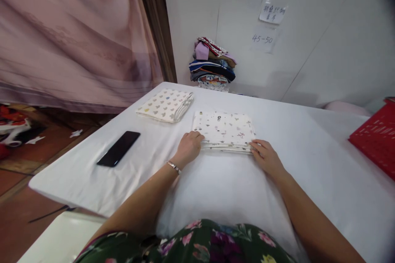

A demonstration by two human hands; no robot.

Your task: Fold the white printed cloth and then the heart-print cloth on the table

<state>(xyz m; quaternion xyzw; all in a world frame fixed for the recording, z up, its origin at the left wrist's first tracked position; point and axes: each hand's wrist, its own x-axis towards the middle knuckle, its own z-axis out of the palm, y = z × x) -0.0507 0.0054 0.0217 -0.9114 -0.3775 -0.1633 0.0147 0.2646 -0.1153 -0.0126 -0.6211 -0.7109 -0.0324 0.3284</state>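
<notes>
A folded white cloth with small printed figures (224,128) lies flat in front of me, its layered edge toward my body. My left hand (190,146) grips its near left corner, fingers closed on the edge. At the near right corner, my right hand (266,156) pinches the layers between thumb and fingers. Another folded cloth, cream with a grey pattern (166,104), rests farther back on the left, touched by neither hand.
A white-covered table (308,152) bears both cloths. On its left is a black phone (119,148); at the right edge stands a red perforated basket (378,135). Behind the table rises a stack of folded fabrics (212,65). A pink curtain (77,33) hangs at the left.
</notes>
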